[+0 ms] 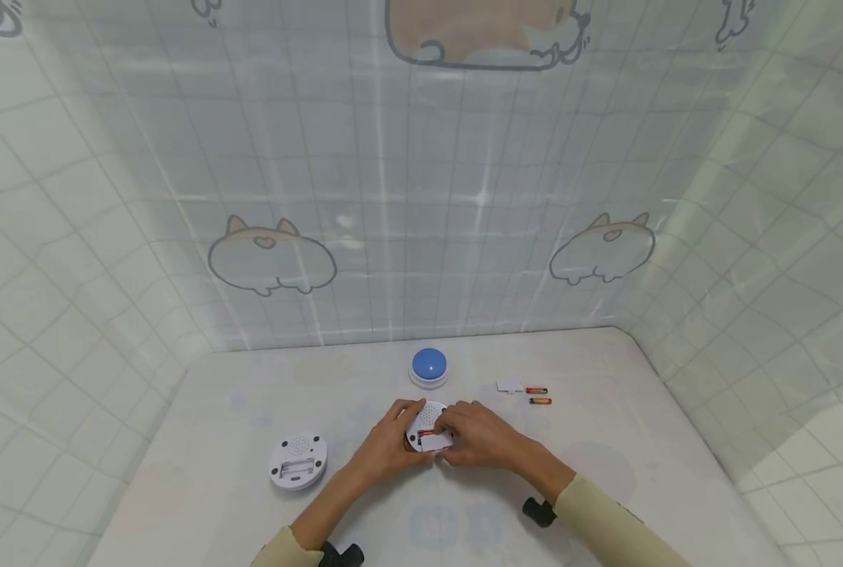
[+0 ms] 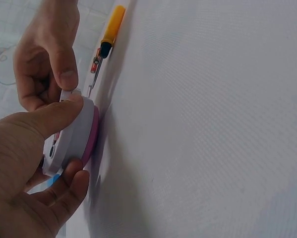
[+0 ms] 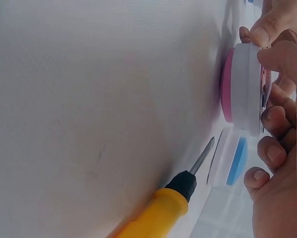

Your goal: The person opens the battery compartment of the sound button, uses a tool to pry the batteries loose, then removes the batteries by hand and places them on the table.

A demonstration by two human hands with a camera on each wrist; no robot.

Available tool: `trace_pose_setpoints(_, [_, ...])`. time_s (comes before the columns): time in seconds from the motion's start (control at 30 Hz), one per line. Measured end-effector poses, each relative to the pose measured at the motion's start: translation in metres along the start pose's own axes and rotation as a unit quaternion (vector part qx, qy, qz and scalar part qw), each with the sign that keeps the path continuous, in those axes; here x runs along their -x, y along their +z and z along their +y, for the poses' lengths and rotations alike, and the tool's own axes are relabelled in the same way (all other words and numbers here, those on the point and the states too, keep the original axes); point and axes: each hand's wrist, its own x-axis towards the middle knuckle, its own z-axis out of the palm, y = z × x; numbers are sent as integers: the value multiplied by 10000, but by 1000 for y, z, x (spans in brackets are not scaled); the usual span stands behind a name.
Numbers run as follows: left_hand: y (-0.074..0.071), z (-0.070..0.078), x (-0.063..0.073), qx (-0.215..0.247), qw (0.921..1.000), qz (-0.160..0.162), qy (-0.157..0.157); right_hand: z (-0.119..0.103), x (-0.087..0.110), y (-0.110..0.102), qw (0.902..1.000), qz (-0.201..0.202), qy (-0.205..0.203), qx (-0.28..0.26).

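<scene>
My left hand holds a round white push button upside down, its pink dome underneath against the table. Red-and-black batteries show in the open compartment on its underside. A small white battery cover lies tilted partly over that compartment, and my right hand pinches it. In the left wrist view, the left thumb presses the button's rim while fingers curl beneath. The right fingertips sit close against the underside in the right wrist view.
A blue-domed button stands beyond the hands. Another upturned white button with a bare compartment lies left. To the right are a white cover and two loose batteries. A yellow-handled screwdriver lies beside the right hand.
</scene>
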Motion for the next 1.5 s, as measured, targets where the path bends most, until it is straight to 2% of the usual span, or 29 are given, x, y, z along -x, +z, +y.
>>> trace_pose_setpoints(0.57, [6,12,6,69,9999,64,-98,6,15,-4,9999,113,-15,-79])
trace_pose_setpoints(0.73, [8,15,8,21,9999,95,-93,11,23,-9,9993,180,255,-221])
trace_pose_setpoints(0.9, [8,21,12,168,9997,61,-189,20,35,-14,9974,120,621,-346])
trace_pose_setpoints(1.13, [12,27,15,181,9992,49,-344,33,52,-26,9903,167,1200,-681])
trace_pose_setpoints(1.3, [15,29,17,200,9988,48,-454,44,62,-30,9846,156,1607,-669])
trace_pose_setpoints(1.5, [19,31,21,208,9983,40,-546,58,71,-31,9835,71,1717,-562])
